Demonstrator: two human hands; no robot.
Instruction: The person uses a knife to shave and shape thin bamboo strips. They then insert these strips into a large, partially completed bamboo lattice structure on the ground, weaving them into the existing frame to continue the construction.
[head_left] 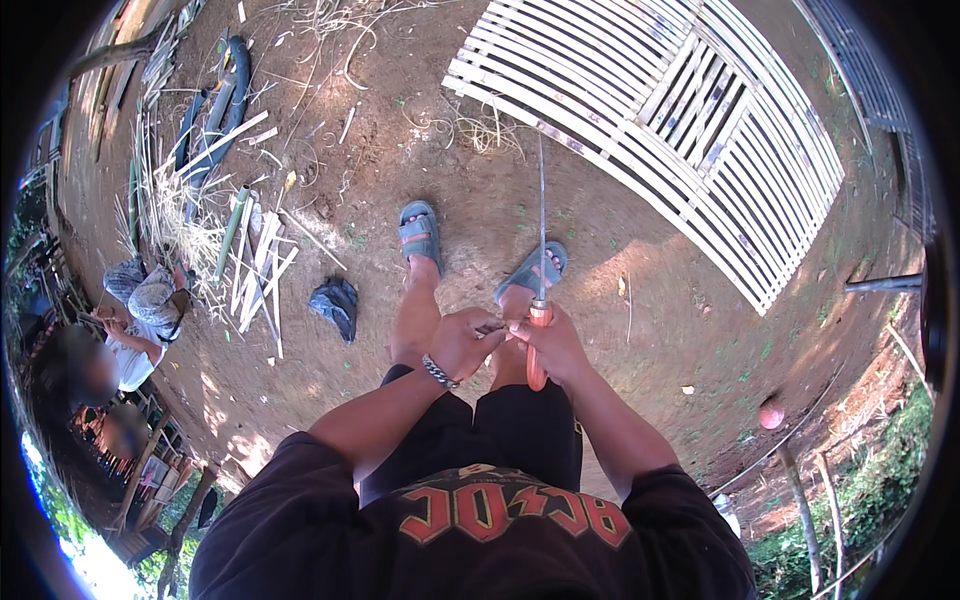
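My right hand point(558, 348) is closed round the orange handle of a long knife point(541, 318). The thin blade, seen almost edge-on, points away from me, past my right foot and toward a slatted bamboo panel point(590, 150). A metal collar joins blade and handle. My left hand point(466, 342), with a chain bracelet on its wrist, is closed close beside the right one. Its fingertips are pinched together near my right thumb and the handle. Whatever they hold is too small to make out. Both hands are in front of my knees.
Bare earth lies around my sandalled feet point(420, 232). A dark plastic bag point(335, 308) rests left of them. Split bamboo strips point(262, 262) are piled farther left, near a seated person point(140, 355). A pink ball point(770, 413) lies at the right, near wooden posts point(800, 515).
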